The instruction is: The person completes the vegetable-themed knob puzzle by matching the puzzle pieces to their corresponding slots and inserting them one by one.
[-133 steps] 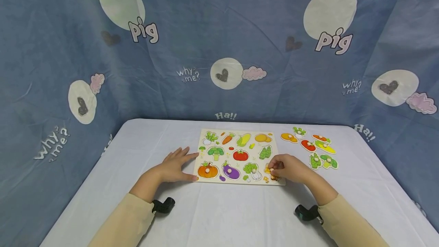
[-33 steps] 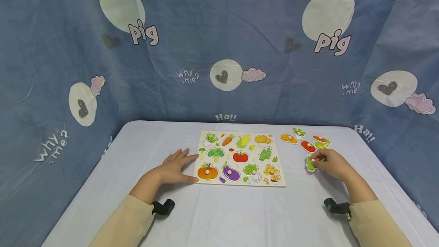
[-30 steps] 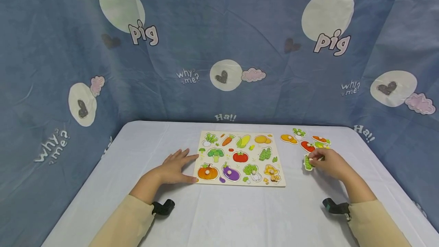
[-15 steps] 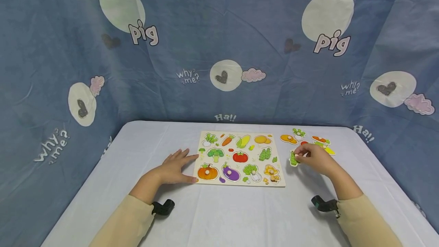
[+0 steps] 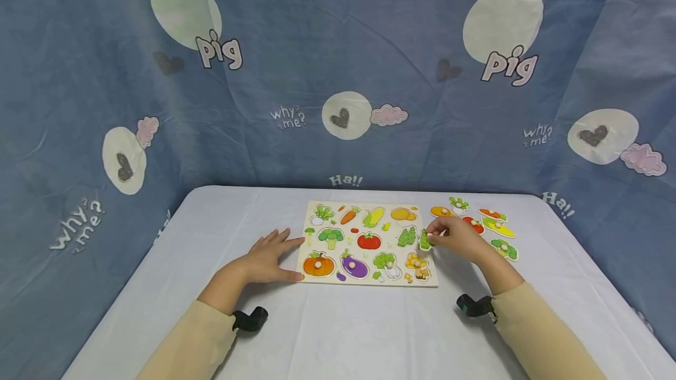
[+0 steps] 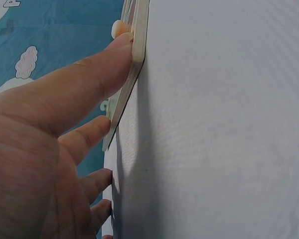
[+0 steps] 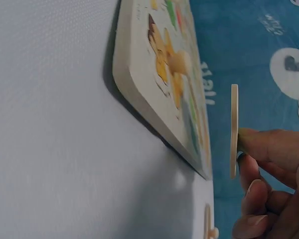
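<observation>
My right hand (image 5: pixel 455 238) pinches a green vegetable puzzle piece (image 5: pixel 425 241) above the right edge of the wooden puzzle board (image 5: pixel 391 245). In the right wrist view that piece (image 7: pixel 234 132) appears edge-on, raised clear of the board. The pinched knob is hidden by the fingers. My left hand (image 5: pixel 269 258) lies with spread fingers at the board's left edge, thumb and a fingertip touching it. Pumpkin (image 5: pixel 318 264), eggplant (image 5: pixel 354 265), cabbage (image 5: pixel 388 265) and mushroom (image 5: pixel 418 265) pieces with knobs sit along the near row. Beside the held piece is a printed green vegetable shape (image 5: pixel 406 236).
Right of the board lie loose pieces: potato (image 5: pixel 440 211), turnip (image 5: pixel 459 204), tomato (image 5: pixel 473 225), carrot (image 5: pixel 493 214), corn (image 5: pixel 498 227) and broccoli (image 5: pixel 504 248). A white cloth (image 5: pixel 359 333) covers the table. A blue patterned curtain (image 5: pixel 264 151) hangs behind it.
My right hand left the mushroom piece on the board, took the green vegetable piece from the loose group and carried it left to the board's edge. The left hand stayed in place.
</observation>
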A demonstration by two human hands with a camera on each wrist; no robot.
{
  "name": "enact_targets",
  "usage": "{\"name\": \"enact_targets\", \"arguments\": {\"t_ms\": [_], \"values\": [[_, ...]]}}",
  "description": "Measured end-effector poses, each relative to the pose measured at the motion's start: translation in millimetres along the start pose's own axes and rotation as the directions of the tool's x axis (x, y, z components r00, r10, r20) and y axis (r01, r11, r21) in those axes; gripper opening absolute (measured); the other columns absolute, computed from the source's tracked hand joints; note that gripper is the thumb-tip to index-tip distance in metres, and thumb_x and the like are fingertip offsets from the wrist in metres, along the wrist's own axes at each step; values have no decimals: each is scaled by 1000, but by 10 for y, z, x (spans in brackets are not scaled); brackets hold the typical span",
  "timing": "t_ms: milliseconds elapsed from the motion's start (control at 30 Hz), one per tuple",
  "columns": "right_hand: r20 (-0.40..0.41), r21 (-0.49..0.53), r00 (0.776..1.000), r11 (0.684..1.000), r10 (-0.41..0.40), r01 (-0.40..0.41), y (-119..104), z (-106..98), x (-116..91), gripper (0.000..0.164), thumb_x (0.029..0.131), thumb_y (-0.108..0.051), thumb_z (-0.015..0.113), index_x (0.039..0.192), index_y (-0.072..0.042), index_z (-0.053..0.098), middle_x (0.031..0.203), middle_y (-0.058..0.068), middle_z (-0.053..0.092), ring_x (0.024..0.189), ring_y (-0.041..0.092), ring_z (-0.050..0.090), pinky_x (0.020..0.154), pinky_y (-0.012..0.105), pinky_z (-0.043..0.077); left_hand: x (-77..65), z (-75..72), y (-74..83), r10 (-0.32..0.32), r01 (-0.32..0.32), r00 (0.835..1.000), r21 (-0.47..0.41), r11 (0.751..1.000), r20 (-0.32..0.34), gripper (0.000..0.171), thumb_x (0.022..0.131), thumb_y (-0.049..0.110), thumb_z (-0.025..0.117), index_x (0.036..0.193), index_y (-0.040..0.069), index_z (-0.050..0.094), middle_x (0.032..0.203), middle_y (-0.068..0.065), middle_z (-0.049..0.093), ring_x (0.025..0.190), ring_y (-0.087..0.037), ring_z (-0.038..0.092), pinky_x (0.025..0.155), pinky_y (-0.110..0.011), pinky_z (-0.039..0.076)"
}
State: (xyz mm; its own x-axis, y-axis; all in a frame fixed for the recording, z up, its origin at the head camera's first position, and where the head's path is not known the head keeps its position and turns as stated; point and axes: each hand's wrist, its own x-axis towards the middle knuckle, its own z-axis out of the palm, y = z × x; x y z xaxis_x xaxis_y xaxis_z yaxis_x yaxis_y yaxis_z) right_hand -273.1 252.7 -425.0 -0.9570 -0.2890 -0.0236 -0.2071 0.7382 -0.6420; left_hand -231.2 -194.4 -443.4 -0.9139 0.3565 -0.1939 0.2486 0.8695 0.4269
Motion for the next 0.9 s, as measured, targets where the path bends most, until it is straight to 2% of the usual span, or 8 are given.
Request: {"name": "enact_targets", "arguments": {"t_ms": [567,900], "values": [[17,-6,998,998,65,-65,-88,282,262,8,93,-13,73,95,-8,67,86,3,60,75,17,54,62,28,46,2,14,-3,-4,4,1000,5,1000,-6,92,76,57,79,153,20,44,163,-21,22,150,-45,11,120,-62,8],[20,-28,999,998,50,-49,-96,321,327,8,93,-13,72,94,-7,67,85,3,60,77,18,55,65,30,48,10,13,-24,11,-11,1000,3,1000,-6,93,76,59,78,153,19,44,163,-21,23,150,-45,11,119,-63,8]]}}
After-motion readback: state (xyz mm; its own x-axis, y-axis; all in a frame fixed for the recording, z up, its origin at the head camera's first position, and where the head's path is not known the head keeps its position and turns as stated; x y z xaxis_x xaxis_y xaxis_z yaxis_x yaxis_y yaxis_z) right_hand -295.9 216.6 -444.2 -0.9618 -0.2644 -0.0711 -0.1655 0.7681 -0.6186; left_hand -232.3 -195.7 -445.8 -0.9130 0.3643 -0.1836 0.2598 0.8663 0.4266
